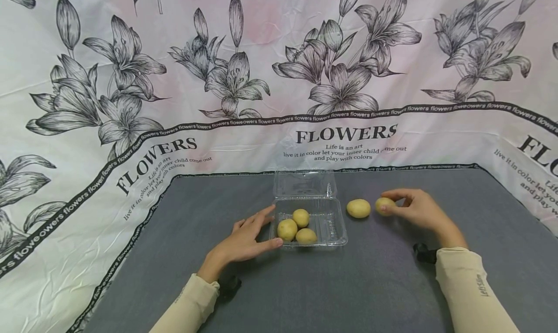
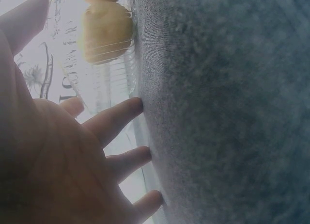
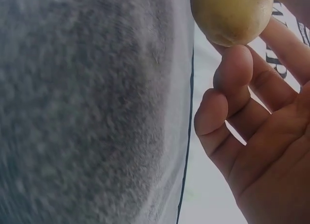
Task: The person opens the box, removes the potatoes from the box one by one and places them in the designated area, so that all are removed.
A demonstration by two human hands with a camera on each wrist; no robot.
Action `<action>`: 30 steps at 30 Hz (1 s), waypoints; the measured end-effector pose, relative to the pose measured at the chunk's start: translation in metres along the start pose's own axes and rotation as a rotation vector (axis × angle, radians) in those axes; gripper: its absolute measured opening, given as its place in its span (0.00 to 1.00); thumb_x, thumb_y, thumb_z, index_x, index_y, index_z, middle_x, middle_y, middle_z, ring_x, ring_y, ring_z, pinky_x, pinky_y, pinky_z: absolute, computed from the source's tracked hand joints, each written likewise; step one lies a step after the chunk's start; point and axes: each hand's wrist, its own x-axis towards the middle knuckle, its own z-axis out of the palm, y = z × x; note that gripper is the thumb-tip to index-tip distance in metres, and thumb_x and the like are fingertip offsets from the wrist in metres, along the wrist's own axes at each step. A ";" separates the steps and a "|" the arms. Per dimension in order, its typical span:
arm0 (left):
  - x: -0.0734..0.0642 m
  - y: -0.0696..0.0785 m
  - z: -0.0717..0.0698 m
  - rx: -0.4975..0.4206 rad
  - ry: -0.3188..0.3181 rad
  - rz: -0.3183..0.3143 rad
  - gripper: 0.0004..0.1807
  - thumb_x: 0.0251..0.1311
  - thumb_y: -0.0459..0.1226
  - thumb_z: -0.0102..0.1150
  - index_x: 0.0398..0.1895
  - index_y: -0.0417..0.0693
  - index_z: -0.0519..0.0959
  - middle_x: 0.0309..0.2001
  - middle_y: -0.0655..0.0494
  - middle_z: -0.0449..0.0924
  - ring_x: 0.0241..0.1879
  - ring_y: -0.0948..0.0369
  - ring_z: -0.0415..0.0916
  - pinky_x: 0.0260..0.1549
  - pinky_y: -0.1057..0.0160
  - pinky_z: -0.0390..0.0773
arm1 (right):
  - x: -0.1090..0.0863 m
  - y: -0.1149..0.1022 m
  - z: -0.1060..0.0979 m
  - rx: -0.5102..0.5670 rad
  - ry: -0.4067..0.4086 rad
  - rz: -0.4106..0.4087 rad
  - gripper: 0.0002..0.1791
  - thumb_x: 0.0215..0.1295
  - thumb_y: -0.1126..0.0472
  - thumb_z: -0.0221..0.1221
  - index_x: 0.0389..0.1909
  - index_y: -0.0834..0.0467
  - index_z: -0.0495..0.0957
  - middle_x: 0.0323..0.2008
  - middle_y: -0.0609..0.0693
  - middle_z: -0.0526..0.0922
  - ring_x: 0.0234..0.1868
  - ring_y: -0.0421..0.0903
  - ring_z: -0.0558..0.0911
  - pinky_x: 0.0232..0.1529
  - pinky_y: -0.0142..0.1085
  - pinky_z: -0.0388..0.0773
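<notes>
Between thumb and fingers my right hand [image 1: 417, 210] pinches a small yellow potato [image 1: 383, 206] at the right of the table. The right wrist view shows that potato [image 3: 231, 14] close to the fingertips, with the lower fingers [image 3: 234, 71] bent. Just left of it lies another potato [image 1: 358, 208]. A transparent plastic clamshell box [image 1: 330, 226] stands open in the middle, holding three potatoes [image 1: 286, 230] in its left part. My left hand [image 1: 245, 240] is spread at the box's left side, its fingers straight. Whether it touches the box is hard to tell.
The box's hinged lid [image 1: 305, 184] leans back toward the far edge of the grey table [image 1: 209, 202]. A white flower-printed cloth [image 1: 244, 149] hangs behind and along the sides. Dark wrist-worn devices [image 1: 424, 252] sit at both cuffs.
</notes>
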 end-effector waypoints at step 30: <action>0.004 -0.003 -0.009 -0.003 -0.030 0.004 0.51 0.65 0.65 0.56 0.84 0.67 0.42 0.78 0.59 0.63 0.80 0.49 0.50 0.71 0.33 0.43 | 0.006 -0.008 0.009 0.017 -0.080 0.020 0.29 0.65 0.47 0.69 0.61 0.59 0.81 0.52 0.60 0.85 0.31 0.41 0.77 0.32 0.34 0.73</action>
